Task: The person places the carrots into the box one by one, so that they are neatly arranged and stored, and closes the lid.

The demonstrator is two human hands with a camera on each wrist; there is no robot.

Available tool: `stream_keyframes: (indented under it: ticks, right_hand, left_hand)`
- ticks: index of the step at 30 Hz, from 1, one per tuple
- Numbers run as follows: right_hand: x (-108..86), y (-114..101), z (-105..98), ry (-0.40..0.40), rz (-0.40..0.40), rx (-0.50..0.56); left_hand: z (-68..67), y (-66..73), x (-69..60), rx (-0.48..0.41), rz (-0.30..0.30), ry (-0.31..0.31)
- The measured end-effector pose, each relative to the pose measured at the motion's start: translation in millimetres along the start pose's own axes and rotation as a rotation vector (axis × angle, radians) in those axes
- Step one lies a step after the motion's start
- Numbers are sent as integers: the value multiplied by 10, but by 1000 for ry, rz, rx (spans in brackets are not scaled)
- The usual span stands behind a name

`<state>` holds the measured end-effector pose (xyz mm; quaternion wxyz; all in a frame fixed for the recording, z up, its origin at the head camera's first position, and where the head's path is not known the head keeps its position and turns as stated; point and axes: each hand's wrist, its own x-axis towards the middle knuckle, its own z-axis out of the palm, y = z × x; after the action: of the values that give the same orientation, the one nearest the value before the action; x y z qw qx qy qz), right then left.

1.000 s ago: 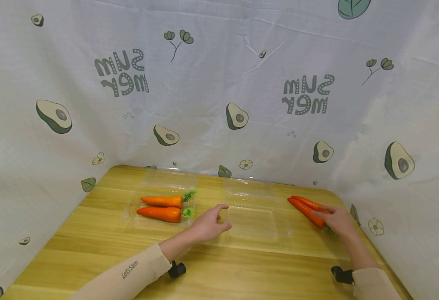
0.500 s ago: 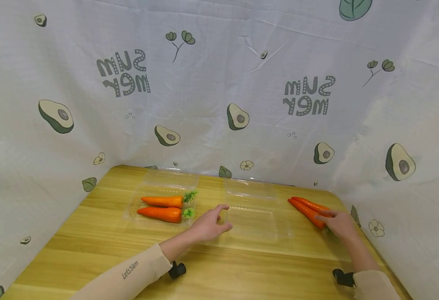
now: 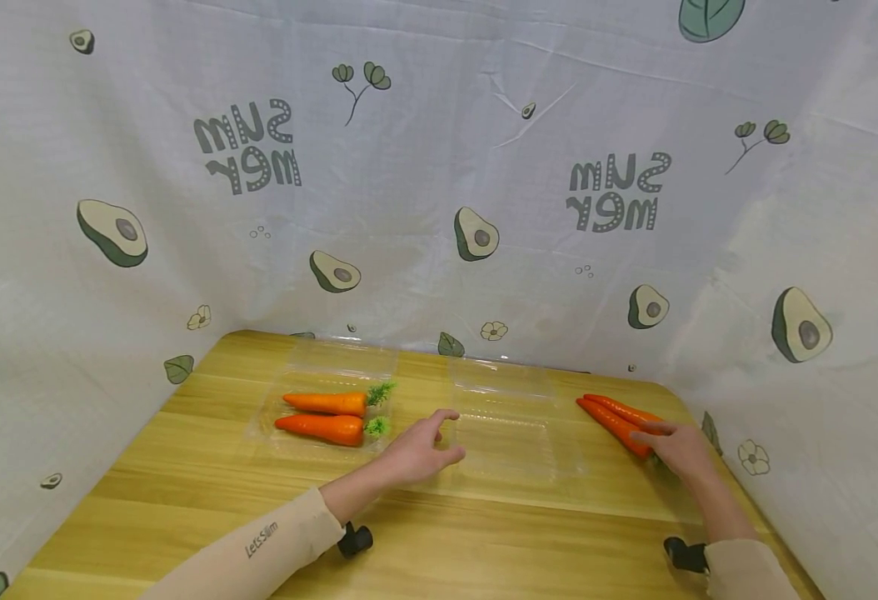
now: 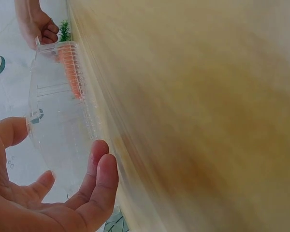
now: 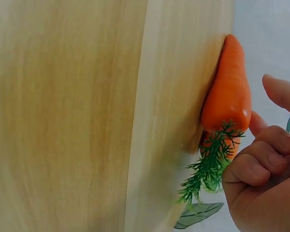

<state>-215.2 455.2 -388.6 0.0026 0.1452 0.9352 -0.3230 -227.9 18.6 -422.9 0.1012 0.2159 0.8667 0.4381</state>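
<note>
Seemingly, right hand is grasping at a tapered orange carrot, pinch unclear, likely needing firming; left hand is hovering, fingers spread.

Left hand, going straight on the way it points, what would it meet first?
The left hand would likely meet the empty clear container first; whether they touch now is unclear.

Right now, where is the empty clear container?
In the head view, the empty container lies right of centre, between the left hand and the rightmost carrots.
</note>
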Motion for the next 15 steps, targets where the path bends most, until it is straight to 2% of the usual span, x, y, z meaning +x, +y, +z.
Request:
stream_keyframes:
  ticks: [7, 15]
  right_hand:
    - [20, 36, -1, -2, 32, 38]
    - [49, 114, 4, -30, 50, 27]
  left_hand:
    - [6, -4, 11, 2, 16, 1]
    - [6, -11, 9, -5, 8, 1]
